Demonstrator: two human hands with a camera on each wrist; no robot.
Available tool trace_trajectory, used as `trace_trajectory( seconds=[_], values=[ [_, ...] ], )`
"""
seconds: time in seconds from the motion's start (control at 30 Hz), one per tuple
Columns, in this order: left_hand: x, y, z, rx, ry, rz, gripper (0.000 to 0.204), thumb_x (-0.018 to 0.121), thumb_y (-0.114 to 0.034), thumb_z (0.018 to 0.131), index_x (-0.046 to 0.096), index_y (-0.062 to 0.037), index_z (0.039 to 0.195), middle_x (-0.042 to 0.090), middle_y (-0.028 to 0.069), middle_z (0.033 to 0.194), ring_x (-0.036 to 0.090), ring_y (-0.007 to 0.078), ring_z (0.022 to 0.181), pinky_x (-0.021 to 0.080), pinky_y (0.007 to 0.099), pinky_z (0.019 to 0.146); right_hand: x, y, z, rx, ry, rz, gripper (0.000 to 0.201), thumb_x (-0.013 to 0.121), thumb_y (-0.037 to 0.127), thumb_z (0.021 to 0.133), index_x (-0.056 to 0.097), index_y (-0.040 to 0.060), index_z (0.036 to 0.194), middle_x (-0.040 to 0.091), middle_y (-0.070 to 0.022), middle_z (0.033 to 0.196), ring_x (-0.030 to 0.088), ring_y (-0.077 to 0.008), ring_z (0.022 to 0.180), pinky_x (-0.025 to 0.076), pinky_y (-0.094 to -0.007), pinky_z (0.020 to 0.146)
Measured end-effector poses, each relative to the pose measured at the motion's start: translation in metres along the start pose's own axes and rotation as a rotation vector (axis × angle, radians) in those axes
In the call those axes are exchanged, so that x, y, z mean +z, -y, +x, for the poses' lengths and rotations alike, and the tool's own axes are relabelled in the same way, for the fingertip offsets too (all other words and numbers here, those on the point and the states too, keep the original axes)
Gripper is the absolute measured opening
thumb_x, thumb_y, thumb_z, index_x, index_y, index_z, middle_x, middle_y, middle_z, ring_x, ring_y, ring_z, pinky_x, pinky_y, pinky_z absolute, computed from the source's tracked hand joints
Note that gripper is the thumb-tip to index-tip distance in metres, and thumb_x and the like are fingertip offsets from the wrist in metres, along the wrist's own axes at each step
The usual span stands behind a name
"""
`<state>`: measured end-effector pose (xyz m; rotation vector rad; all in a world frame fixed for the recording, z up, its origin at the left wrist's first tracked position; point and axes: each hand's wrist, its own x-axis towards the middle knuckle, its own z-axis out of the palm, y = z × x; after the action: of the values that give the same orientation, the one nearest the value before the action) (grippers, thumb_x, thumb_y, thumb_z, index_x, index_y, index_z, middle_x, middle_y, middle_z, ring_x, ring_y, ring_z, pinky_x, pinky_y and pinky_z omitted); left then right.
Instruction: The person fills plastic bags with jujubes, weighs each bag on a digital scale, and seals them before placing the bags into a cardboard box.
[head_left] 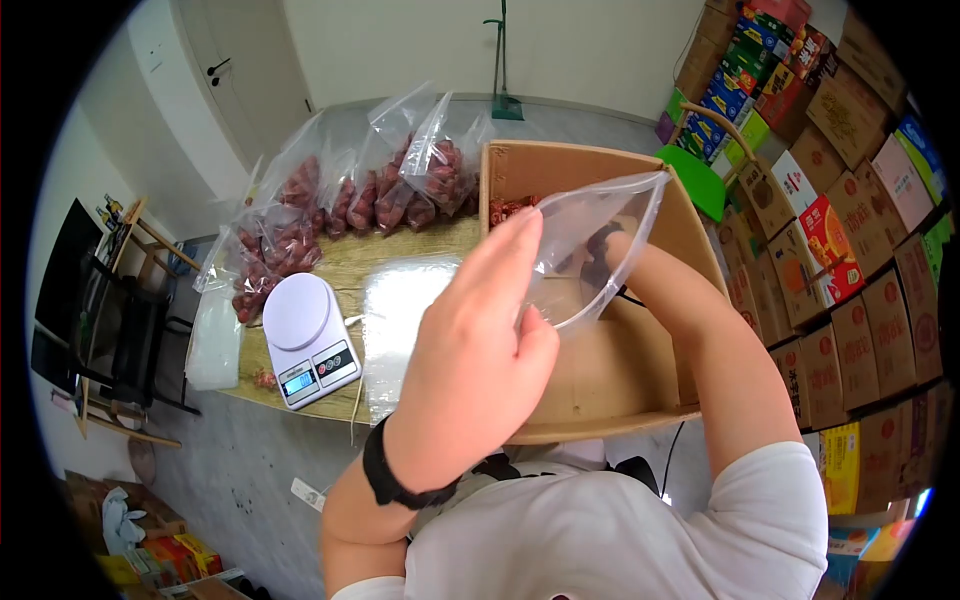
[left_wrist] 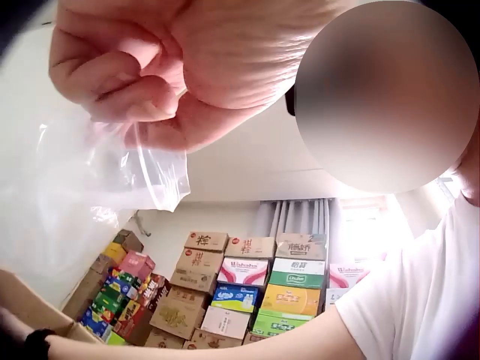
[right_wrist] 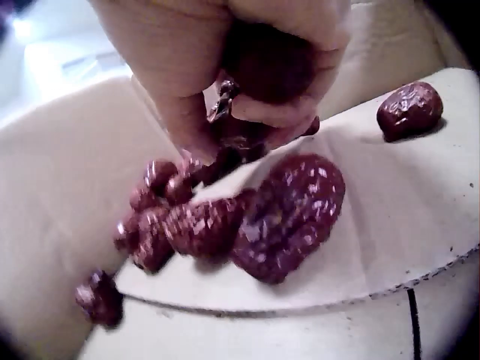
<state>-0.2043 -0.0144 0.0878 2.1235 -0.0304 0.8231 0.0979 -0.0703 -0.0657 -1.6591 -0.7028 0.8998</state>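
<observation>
My left hand [head_left: 470, 345] is raised over the near left side of the cardboard box [head_left: 560, 415]. It pinches the edge of a clear plastic zip bag [head_left: 610, 205], which hangs with its mouth open; the left wrist view shows the fingers [left_wrist: 142, 105] curled on the film. Down inside the box, my right hand [right_wrist: 225, 45] grips several dried red dates, one dark date [right_wrist: 270, 64] showing between the fingers. More wrinkled dates [right_wrist: 292, 217] lie on the cardboard just below it. In the head view the bag partly covers this hand.
Left of the box, a white kitchen scale [head_left: 298, 312] and a stack of flat clear bags [head_left: 385, 345] lie on the table. Several bags filled with dates [head_left: 290, 235] stand along its back. A green chair [head_left: 693, 180] and stacked cartons [head_left: 865, 260] are at the right.
</observation>
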Motion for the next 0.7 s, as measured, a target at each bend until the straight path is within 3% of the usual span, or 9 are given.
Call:
trace_trajectory(
  seconds=[0.03,0.07,0.13,0.2,0.27,0.3,0.53,0.67,0.7],
  values=[
    [0.007,0.004,0.000,-0.037,0.049,-0.048,0.050,0.049,0.007,0.070,0.045,0.0074,0.121,0.049,0.0248,0.120,0.052,0.0383,0.103,0.045,0.0371,0.085,-0.008,-0.001,-0.007,0.039,0.094,0.535,0.035,0.067,0.017,0.076,0.057,0.0072,0.108,0.062,-0.0203,0.094,0.060,-0.0255,0.090,0.049,-0.0362,0.078],
    [0.013,0.009,-0.001,-0.036,0.054,-0.053,0.050,0.049,0.007,0.070,0.045,0.0074,0.121,0.049,0.0248,0.120,0.052,0.0383,0.103,0.045,0.0371,0.085,-0.022,-0.002,-0.008,0.040,0.087,0.536,0.035,0.067,0.017,0.076,0.057,0.0072,0.108,0.062,-0.0203,0.094,0.060,-0.0255,0.090,0.049,-0.0362,0.078],
    [0.021,0.017,0.000,-0.058,0.122,-0.055,0.048,0.050,0.006,0.071,0.046,0.0082,0.119,0.049,0.0247,0.119,0.052,0.0389,0.104,0.045,0.0376,0.084,-0.063,0.004,0.001,-0.044,-0.192,-0.160,0.026,0.063,0.021,0.082,0.056,0.0067,0.103,0.063,-0.0123,0.089,0.060,-0.0169,0.076,0.050,-0.0280,0.061],
    [0.024,0.015,0.000,-0.083,0.155,-0.093,0.048,0.051,0.005,0.071,0.047,0.0065,0.119,0.051,0.0227,0.118,0.058,0.0330,0.092,0.048,0.0337,0.076,-0.088,0.032,-0.015,-0.008,-0.142,0.083,0.023,0.063,0.022,0.083,0.055,0.0079,0.099,0.063,-0.0086,0.084,0.056,-0.0113,0.064,0.041,-0.0183,0.049],
    [0.023,0.000,0.000,-0.194,0.187,-0.355,0.058,0.049,0.011,0.070,0.047,-0.0031,0.126,0.051,0.0075,0.125,0.039,0.0004,0.057,0.034,0.0159,0.051,-0.077,0.088,-0.064,-0.108,-0.301,0.170,0.022,0.064,0.021,0.083,0.054,0.0088,0.098,0.060,-0.0050,0.074,0.051,-0.0102,0.058,0.032,-0.0154,0.043],
    [0.021,-0.008,0.000,-0.161,0.184,-0.341,0.059,0.049,0.012,0.069,0.048,-0.0038,0.126,0.051,0.0062,0.126,0.037,-0.0012,0.057,0.033,0.0143,0.051,-0.080,0.109,-0.083,-0.158,-0.236,0.249,0.023,0.063,0.021,0.084,0.054,0.0083,0.100,0.058,-0.0043,0.074,0.050,-0.0105,0.060,0.032,-0.0148,0.043],
    [0.042,0.023,-0.004,-0.278,0.342,-0.202,0.057,0.053,0.005,0.070,0.046,0.0008,0.126,0.054,0.0089,0.105,0.041,0.0061,0.059,0.038,0.0203,0.054,-0.040,0.169,-0.204,-0.402,0.155,0.439,0.038,0.052,0.028,0.090,0.045,0.0065,0.121,0.055,-0.0171,0.110,0.046,-0.0106,0.073,0.029,-0.0118,0.041],
    [0.047,0.030,-0.005,-0.311,0.372,-0.168,0.059,0.054,0.003,0.069,0.044,0.0015,0.127,0.054,0.0093,0.105,0.041,0.0083,0.061,0.039,0.0220,0.056,0.003,0.147,-0.208,-0.293,0.348,0.293,0.046,0.061,0.029,0.084,0.044,0.0122,0.124,0.054,-0.0170,0.114,0.047,-0.0068,0.064,0.027,-0.0113,0.041],
    [0.046,0.030,-0.004,-0.331,0.402,-0.137,0.056,0.053,0.001,0.069,0.044,0.0050,0.124,0.054,0.0160,0.099,0.048,0.0200,0.069,0.042,0.0293,0.063,0.007,0.140,-0.205,-0.211,0.388,0.331,0.044,0.062,0.024,0.084,0.045,0.0110,0.122,0.056,-0.0123,0.109,0.048,-0.0065,0.062,0.028,-0.0120,0.041]
  ],
)
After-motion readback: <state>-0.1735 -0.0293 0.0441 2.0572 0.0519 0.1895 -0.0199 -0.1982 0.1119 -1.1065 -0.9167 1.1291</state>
